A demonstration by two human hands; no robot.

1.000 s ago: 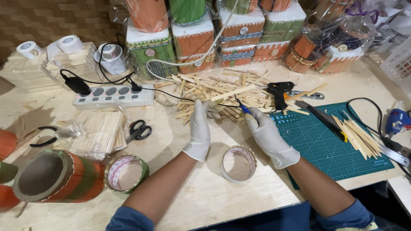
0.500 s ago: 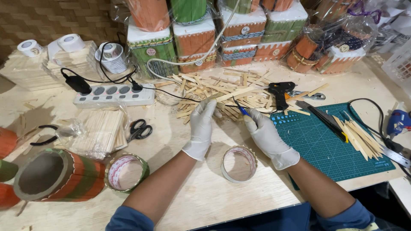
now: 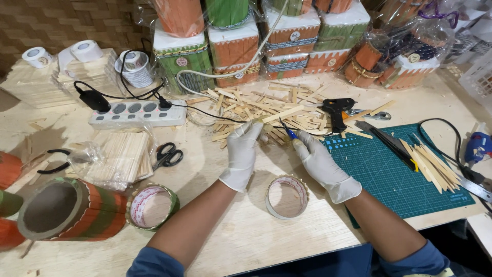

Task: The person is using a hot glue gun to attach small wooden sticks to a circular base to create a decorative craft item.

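Compared with the two earlier frames, little shifts: both gloved hands stay at the near edge of the loose pile of wooden sticks (image 3: pixel 266 110) in the centre of the frame, and only the fingers close in slightly on the work. The left hand (image 3: pixel 241 154) is curled, fingertips pinched round a long pale stick (image 3: pixel 281 114) that angles up and to the right over the pile. The right hand (image 3: pixel 320 164) is closed round a small blue-handled tool (image 3: pixel 288 132), its tip pointing up-left toward the left hand; what kind of tool cannot be told. The hold reads as settled, so the work on this one stick is judged to be continuing rather than newly begun. A black glue gun (image 3: pixel 335 110) rests right of the pile, at the upper edge of the green cutting mat (image 3: pixel 389 174). A tape roll (image 3: pixel 287 197) lies between the forearms, lower centre.
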